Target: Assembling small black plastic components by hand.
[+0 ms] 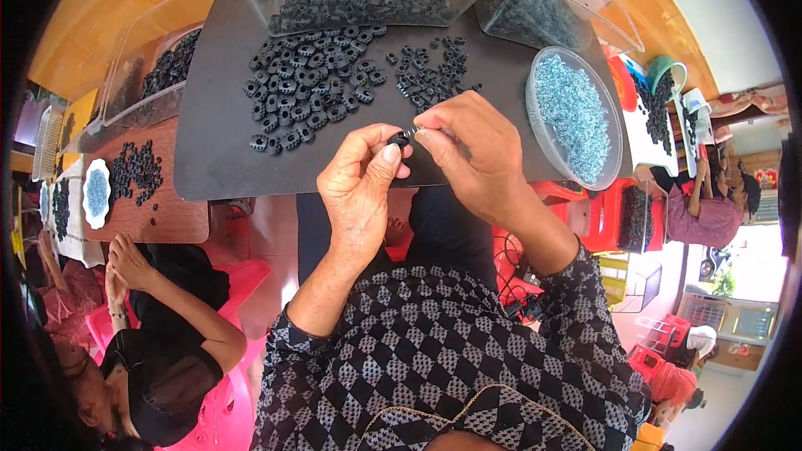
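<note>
My left hand (352, 188) pinches a small black plastic cord-lock piece (399, 140) between thumb and fingers, above the near edge of the dark table (221, 129). A small metal spring (409, 132) is between the fingertips of my right hand (478, 154), its end at the black piece. How far the spring sits inside the piece cannot be made out. Beyond my hands lie a large pile of black plastic pieces with holes (305, 83) and a smaller pile of black parts (430, 75). Right of them, a clear round bowl (616, 146) holds many small bluish-silver springs.
Clear plastic bins (359, 0) of black parts stand along the table's far side. On the left, a co-worker's hands (129, 266) are at a brown table (184, 200) with black parts and a white dish (97, 221). Red stools (606, 217) stand at the right.
</note>
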### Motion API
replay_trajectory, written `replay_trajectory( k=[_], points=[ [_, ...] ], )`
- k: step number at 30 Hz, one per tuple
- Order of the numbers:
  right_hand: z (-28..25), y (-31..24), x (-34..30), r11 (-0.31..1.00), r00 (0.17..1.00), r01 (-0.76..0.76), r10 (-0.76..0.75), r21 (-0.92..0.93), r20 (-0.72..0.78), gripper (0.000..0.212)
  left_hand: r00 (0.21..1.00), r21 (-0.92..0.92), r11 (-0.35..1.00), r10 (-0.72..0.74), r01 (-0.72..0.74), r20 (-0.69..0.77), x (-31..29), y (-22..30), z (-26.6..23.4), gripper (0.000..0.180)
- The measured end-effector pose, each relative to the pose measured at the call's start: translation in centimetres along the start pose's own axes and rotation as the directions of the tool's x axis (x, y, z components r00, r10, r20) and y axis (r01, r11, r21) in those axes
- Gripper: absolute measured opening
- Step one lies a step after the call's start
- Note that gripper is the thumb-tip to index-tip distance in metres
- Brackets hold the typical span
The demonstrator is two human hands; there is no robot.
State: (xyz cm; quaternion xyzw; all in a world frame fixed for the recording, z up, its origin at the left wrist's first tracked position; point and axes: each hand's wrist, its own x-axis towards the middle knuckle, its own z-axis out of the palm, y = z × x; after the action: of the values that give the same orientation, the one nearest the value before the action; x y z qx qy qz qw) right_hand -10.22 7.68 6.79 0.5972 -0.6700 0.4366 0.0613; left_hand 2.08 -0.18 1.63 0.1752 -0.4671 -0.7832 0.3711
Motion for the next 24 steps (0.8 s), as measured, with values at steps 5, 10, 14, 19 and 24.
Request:
replay_trajectory(
  k=[5,10,14,19,24],
  points=[
    [-0.1,-0.1,0.1,0.991,0.994,0.104,-0.102,-0.081,0.033,0.015,1.0,0.079,0.997,0.003,-0.004,0.007,-0.1,0.0,0.0,0.015],
    [0.4,0.5,-0.5,0.983,0.985,0.169,-0.165,-0.077,0.048,0.016,0.999,0.037,0.999,-0.04,0.039,0.034,0.1,0.0,-0.1,0.015],
    [0.7,0.3,-0.8,0.968,0.979,0.206,-0.203,-0.147,0.037,0.022,0.995,-0.015,0.997,-0.081,0.082,0.05,0.1,0.1,-0.4,0.017],
    [1.2,0.5,-1.6,0.939,0.967,0.252,-0.253,-0.233,0.028,0.034,0.995,0.0,0.995,-0.096,0.096,0.03,0.0,0.4,-0.1,0.018],
    [1.4,0.4,-2.3,0.93,0.963,0.266,-0.271,-0.254,0.015,0.039,0.996,-0.038,0.997,-0.069,0.072,0.063,-0.1,-0.3,-0.1,0.019]
  ],
)
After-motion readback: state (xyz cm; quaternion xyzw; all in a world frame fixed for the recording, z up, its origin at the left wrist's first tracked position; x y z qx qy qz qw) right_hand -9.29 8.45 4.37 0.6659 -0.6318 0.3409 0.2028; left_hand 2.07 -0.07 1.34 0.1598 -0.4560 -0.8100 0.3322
